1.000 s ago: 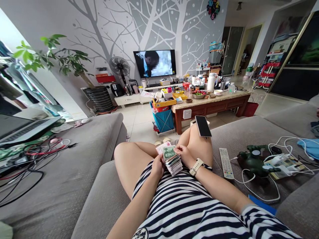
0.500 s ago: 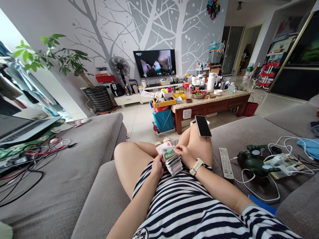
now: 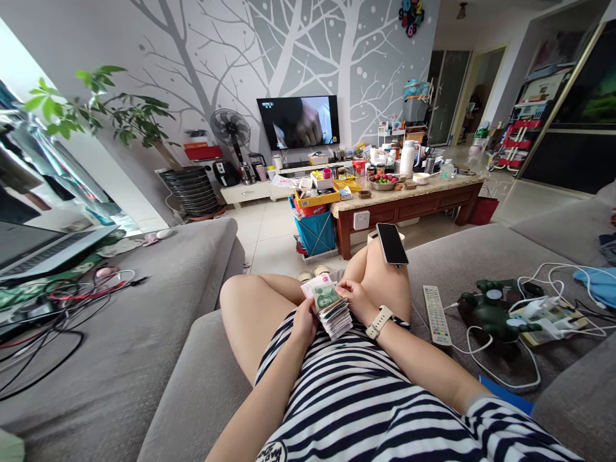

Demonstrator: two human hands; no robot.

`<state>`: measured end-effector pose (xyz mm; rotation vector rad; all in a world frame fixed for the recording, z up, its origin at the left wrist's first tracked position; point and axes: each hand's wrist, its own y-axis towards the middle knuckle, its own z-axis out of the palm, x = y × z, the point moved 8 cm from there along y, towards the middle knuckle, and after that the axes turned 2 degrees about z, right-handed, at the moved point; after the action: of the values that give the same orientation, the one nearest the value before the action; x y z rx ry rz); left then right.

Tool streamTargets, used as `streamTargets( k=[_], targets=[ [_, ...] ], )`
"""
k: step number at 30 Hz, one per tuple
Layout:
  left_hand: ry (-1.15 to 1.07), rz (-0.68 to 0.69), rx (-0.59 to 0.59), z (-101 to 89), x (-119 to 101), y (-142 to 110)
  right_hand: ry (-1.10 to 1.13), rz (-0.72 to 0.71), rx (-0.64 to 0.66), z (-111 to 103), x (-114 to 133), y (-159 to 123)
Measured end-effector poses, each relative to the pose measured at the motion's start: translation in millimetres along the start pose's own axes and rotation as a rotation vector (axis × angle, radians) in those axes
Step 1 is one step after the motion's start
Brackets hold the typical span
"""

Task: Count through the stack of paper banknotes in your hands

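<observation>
A thick stack of banknotes [image 3: 332, 309] rests in my lap, a green note on top and a pink one fanned out behind it. My left hand [image 3: 305, 319] grips the stack from the left side. My right hand [image 3: 355, 299], with a white watch on its wrist, pinches the notes from the right, fingers on the top edge. A black phone [image 3: 392, 244] lies balanced on my right knee, just above my hands.
I sit on a grey sofa [image 3: 144, 346]. A white remote [image 3: 436, 315], a green toy [image 3: 491, 312] and white cables lie at my right. A laptop [image 3: 43, 247] and tangled wires are on the left. A cluttered coffee table [image 3: 409, 199] and a television [image 3: 299, 122] stand ahead.
Only the picture on the television has changed. My hands and the banknotes stay in the same place.
</observation>
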<state>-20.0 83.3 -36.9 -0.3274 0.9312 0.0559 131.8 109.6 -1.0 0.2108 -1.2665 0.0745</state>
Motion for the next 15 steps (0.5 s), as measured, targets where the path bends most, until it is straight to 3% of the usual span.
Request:
streamTargets(
  k=[15],
  targets=[
    [0.001,0.015,-0.001,0.2,-0.4,0.7,-0.023,-0.008,-0.002,-0.2,1.3,-0.7]
  ],
)
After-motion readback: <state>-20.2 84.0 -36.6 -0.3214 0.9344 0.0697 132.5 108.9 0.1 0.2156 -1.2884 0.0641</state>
